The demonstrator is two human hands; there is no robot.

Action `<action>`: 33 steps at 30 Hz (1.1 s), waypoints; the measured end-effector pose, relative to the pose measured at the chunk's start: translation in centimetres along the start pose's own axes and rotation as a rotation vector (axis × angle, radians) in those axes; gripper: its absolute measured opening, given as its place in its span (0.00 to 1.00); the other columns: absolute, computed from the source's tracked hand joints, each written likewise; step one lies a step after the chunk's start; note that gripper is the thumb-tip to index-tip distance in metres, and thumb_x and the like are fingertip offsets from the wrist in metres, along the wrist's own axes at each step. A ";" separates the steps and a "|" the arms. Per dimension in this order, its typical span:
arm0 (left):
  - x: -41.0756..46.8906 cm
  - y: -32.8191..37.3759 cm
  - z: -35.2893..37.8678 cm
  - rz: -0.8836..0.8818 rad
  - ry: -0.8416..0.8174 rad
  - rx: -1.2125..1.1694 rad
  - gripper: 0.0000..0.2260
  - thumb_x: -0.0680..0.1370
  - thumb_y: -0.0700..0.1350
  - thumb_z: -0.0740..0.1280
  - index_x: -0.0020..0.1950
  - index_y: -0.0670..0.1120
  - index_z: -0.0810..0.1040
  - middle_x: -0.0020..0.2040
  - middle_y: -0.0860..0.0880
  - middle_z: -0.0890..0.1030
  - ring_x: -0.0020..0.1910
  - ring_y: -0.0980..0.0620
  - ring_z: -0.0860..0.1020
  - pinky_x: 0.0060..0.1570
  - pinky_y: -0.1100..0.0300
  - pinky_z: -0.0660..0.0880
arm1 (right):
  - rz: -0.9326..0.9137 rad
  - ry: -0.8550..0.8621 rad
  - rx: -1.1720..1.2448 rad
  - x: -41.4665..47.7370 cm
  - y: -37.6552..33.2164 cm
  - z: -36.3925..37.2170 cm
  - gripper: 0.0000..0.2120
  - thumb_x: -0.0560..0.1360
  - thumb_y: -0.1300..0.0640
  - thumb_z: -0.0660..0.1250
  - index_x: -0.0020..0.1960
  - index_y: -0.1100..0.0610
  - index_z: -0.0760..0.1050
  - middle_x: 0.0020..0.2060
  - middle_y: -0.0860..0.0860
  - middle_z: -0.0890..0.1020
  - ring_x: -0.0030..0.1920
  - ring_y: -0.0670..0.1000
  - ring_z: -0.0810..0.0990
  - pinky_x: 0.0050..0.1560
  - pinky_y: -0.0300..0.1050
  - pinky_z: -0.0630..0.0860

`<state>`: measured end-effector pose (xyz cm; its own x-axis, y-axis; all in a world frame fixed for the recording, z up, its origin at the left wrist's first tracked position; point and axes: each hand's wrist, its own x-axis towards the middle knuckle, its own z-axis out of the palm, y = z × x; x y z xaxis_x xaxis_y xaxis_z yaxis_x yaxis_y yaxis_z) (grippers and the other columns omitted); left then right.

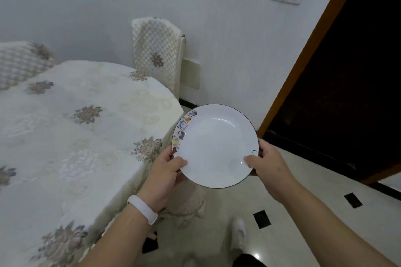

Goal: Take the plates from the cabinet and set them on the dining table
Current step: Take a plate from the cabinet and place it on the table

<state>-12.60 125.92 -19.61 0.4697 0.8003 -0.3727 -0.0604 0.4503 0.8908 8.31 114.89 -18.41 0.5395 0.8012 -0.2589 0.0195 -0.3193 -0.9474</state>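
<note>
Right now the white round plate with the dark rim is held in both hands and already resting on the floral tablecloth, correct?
Not quite. The head view shows the white round plate with the dark rim held by the left hand and right hand, but in the air beside the floral tablecloth, not resting on it.

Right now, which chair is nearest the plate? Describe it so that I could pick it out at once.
Start at the dining table with its flowered cloth. At its far right corner, against the white wall, stands the chair, beyond the plate held by the left hand and right hand. Its quilted cream back cover faces you; the other chair is at the far left edge.
</note>
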 end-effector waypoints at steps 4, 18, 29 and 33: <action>1.9 0.2 -0.2 0.005 0.126 -0.015 0.16 0.76 0.30 0.59 0.54 0.46 0.78 0.47 0.49 0.84 0.39 0.54 0.82 0.33 0.59 0.77 | -0.010 -0.123 -0.017 4.4 -0.1 0.8 0.24 0.75 0.69 0.62 0.57 0.41 0.75 0.52 0.48 0.83 0.52 0.53 0.82 0.47 0.50 0.84; 12.8 3.7 9.1 0.088 0.472 -0.067 0.17 0.76 0.30 0.57 0.58 0.43 0.78 0.55 0.44 0.83 0.53 0.42 0.80 0.49 0.45 0.79 | -0.078 -0.547 -0.039 24.4 -4.5 -4.6 0.20 0.74 0.67 0.62 0.58 0.46 0.77 0.49 0.49 0.84 0.50 0.52 0.83 0.44 0.47 0.83; 11.5 5.4 8.7 0.089 0.791 -0.162 0.16 0.77 0.31 0.57 0.53 0.48 0.79 0.44 0.50 0.84 0.37 0.50 0.81 0.31 0.60 0.78 | -0.103 -0.837 -0.077 28.7 -6.7 1.0 0.16 0.73 0.67 0.62 0.52 0.49 0.78 0.50 0.59 0.82 0.45 0.56 0.81 0.48 0.54 0.82; 11.3 5.1 6.8 0.094 0.867 -0.228 0.15 0.76 0.31 0.57 0.54 0.45 0.78 0.45 0.46 0.84 0.35 0.47 0.81 0.32 0.54 0.79 | -0.108 -0.908 -0.114 29.4 -7.1 4.3 0.15 0.73 0.67 0.62 0.53 0.53 0.78 0.50 0.61 0.81 0.44 0.54 0.80 0.45 0.53 0.82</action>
<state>-1.61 134.63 -17.49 -0.3697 0.8139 -0.4482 -0.2817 0.3615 0.8888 20.40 142.95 -20.12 -0.3366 0.9040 -0.2635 0.1403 -0.2286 -0.9634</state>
